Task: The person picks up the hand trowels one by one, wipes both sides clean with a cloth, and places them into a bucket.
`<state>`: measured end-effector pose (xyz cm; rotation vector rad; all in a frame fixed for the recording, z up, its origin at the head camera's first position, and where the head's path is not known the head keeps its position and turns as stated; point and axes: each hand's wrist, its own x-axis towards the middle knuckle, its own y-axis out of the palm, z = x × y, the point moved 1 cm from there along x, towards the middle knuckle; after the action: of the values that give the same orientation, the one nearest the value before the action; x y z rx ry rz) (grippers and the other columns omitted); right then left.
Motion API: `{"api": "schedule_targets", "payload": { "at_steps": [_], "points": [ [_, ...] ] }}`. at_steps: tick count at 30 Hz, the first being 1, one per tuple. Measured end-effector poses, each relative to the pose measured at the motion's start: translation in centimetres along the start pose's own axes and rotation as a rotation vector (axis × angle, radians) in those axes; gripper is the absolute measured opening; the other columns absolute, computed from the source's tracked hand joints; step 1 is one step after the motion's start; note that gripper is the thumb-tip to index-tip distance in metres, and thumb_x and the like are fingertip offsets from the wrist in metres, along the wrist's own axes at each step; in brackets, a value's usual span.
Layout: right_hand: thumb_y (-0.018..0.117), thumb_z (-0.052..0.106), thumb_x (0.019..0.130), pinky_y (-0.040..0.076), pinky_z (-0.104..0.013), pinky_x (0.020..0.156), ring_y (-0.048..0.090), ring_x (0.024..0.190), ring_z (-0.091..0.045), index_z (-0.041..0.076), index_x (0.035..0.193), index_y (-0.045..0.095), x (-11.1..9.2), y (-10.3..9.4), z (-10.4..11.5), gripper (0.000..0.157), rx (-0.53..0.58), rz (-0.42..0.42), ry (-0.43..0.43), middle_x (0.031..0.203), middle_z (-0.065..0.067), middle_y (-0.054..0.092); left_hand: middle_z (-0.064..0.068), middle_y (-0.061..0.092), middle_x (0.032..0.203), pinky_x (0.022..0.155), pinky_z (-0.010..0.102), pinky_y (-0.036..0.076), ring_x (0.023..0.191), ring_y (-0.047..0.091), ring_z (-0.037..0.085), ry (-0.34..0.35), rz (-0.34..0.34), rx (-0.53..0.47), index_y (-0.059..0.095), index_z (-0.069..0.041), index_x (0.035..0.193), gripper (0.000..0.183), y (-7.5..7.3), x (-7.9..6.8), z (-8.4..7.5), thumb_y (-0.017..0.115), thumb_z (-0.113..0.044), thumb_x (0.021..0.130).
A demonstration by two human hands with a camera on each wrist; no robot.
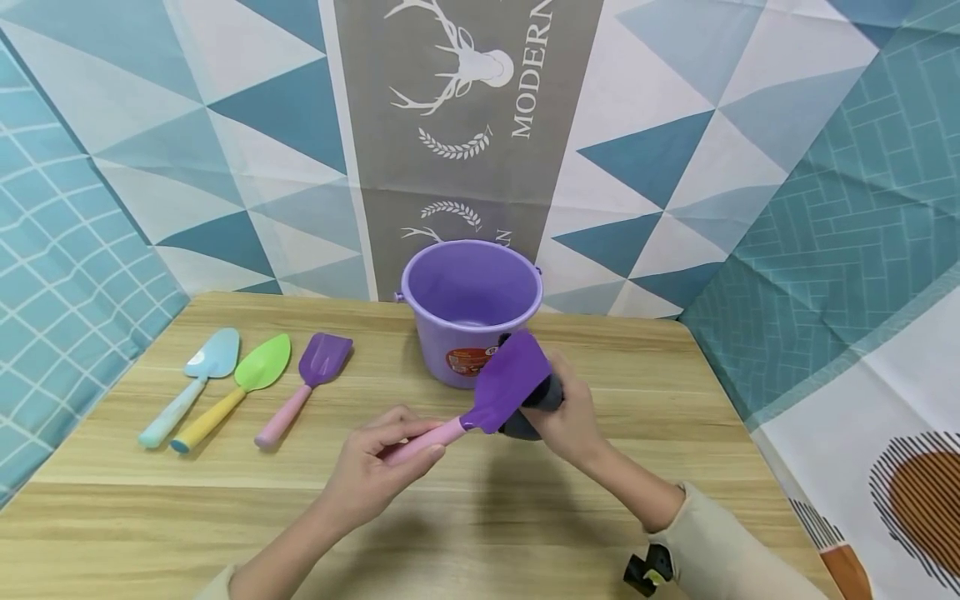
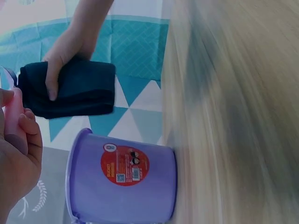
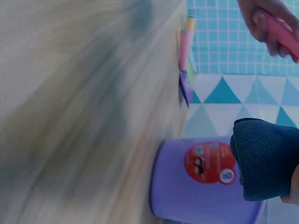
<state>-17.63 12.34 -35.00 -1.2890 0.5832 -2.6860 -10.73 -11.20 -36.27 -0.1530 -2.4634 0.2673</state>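
Note:
My left hand (image 1: 386, 458) grips the pink handle of a garden shovel (image 1: 510, 379) with a purple blade, held up over the table. In my right hand (image 1: 566, 417) is a folded dark cloth (image 2: 70, 88), gripped behind the blade in the head view. Whether cloth and blade touch, I cannot tell. Behind them stands a purple bucket (image 1: 472, 287) with a red round label. The right wrist view shows the cloth (image 3: 266, 158) in front of the bucket (image 3: 196, 196), and the left hand (image 3: 266, 23) around the pink handle.
On the left of the wooden table (image 1: 637, 467) lie a light blue trowel (image 1: 213, 354), a green trowel with a yellow handle (image 1: 262, 362), and a purple shovel with a pink handle (image 1: 322, 358). Patterned cloth hangs (image 1: 285, 108) behind and at both sides.

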Motion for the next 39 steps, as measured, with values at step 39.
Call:
{"api": "schedule_targets", "payload": {
  "at_steps": [39],
  "points": [
    [0.068,-0.001,0.075,0.049,-0.028,0.083,0.060,0.088,-0.017,0.005,0.095,0.059,0.1,1.0,0.8,0.023,0.022,0.081,-0.198,0.091,-0.009,0.063,0.006,0.062,0.079,0.053,0.022,0.044,0.069,0.053,0.006,0.004,0.094,-0.081,0.072,-0.003,0.098,0.023,-0.6,0.6,-0.3,0.071,0.004,0.077]
  ]
}}
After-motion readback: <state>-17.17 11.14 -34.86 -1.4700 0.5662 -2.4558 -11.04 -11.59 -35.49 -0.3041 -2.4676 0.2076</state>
